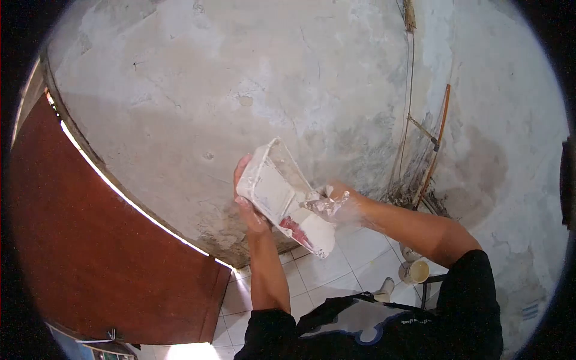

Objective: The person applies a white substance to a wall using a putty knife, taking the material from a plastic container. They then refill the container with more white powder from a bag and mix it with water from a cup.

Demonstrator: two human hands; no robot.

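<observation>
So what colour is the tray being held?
The tray is white, with a red patch low down; head view.

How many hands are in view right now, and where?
2. The left hand grips the left edge of the white tray; the right hand, smeared with plaster, is at its right side. None seem hidden.

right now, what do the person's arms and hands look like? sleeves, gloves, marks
No gloves. Both forearms are bare below black sleeves, left sleeve and right sleeve. The right hand is smeared and crusted white; the left hand looks mostly clean.
</observation>
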